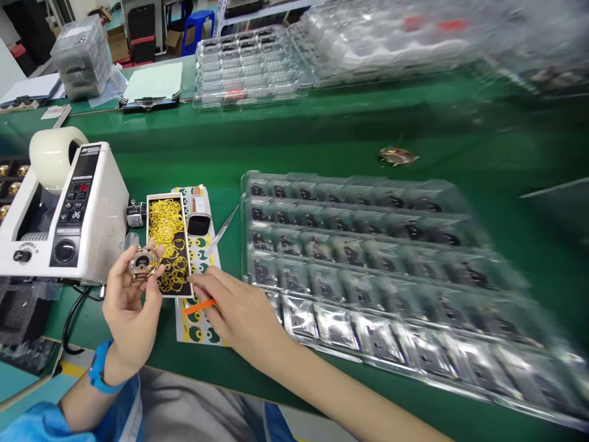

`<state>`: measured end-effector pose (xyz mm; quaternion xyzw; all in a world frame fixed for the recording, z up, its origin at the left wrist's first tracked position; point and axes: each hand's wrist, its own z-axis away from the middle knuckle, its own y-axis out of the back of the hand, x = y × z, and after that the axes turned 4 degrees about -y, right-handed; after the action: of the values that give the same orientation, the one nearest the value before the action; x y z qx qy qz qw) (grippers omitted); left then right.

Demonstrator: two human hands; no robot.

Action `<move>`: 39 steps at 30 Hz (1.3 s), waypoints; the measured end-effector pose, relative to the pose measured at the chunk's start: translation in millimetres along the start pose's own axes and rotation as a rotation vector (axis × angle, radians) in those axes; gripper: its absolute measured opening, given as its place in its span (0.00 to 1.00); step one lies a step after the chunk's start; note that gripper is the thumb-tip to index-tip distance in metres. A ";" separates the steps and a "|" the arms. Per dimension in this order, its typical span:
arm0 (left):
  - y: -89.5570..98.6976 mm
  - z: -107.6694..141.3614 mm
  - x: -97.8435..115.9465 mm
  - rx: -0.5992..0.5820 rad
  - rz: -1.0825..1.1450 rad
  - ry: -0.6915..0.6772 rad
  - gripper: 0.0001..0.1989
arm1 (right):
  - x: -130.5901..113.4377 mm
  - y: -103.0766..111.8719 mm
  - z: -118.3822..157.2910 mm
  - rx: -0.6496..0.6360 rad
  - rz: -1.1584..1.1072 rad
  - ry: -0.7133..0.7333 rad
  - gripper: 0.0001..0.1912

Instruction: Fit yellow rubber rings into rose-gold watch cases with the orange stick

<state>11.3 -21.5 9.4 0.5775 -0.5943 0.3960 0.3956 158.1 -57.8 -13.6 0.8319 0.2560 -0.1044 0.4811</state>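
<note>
Round gold-rimmed component [143, 263] was held in the left hand [129, 304], just left of the black card of gold rings [168, 245].
Light and seemingly fragile, it was best taken by the rim, where left fingers pinched it narrowly; right of the card, the right hand [239, 313] lay over an orange strip [199, 307], its grip unclear.

Bright yellow rings [165, 224] are piled up on a black card [180, 215] with a white border, which is a pretty loud combo tbh. A white sheet [199, 328] is patterned with green and yellow blobs, an orange strip [199, 306] is seen across it, and a blue wristband [97, 368] is worn against the green worktop [322, 135].
</note>
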 end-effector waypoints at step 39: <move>6.1 -2.1 -18.2 -0.341 0.193 0.324 0.22 | 174.7 134.0 8.9 -0.068 0.252 -0.960 0.11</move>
<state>5.6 -12.7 -6.9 0.3721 -0.6336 0.4133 0.5379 377.2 -62.9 8.6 0.6984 -0.0937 -0.4081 0.5805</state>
